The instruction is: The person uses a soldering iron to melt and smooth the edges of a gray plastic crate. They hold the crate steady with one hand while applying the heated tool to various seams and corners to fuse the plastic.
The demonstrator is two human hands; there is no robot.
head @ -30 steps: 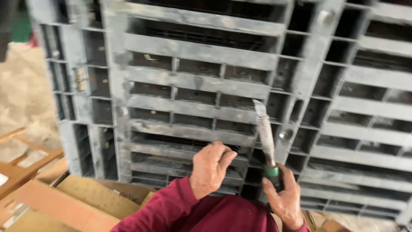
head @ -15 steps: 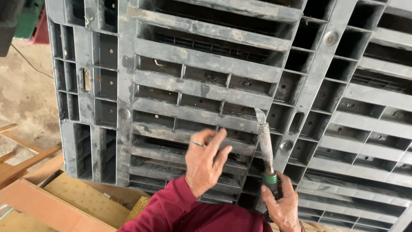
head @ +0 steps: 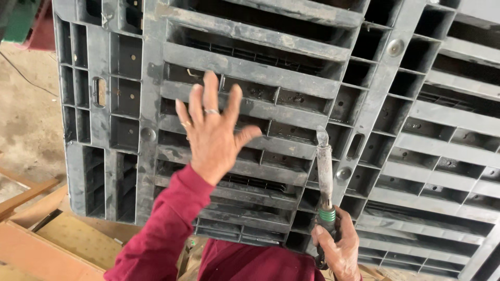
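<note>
- Wooden boards (head: 31, 190) and a sheet of brown board (head: 78, 242) lie at the 8 o'clock corner of the view, on a dusty concrete floor (head: 26, 119) that runs up the 9 o'clock edge.
- A green object (head: 21, 18) sits at the 11 o'clock corner; its kind cannot be told.
- A grey plastic pallet (head: 151, 67) stands on edge and fills the view from 10 o'clock across to 3 o'clock. Its ribbed underside faces the camera, with horizontal slats and open cells.
- A second grey pallet (head: 448, 151) of the same pattern adjoins it on the 3 o'clock side, tilted slightly against the first.
- The left hand (head: 213, 132) is raised just left of centre, in front of the slats of the first pallet. Its fingers are spread apart, back of the hand toward the camera, and it holds nothing. Whether the palm touches the slats cannot be told. Rings show on two fingers.
- A dark red sleeve (head: 166, 229) runs from the left wrist down to 6 o'clock.
- The right hand (head: 336, 247) is at 5 o'clock, fingers closed around the handle of a hand tool (head: 325, 174).
- The tool has a green-banded collar above the hand and a grimy grey shaft pointing to 12 o'clock. Its tip lies at the pallet's vertical rib, just right of centre.
</note>
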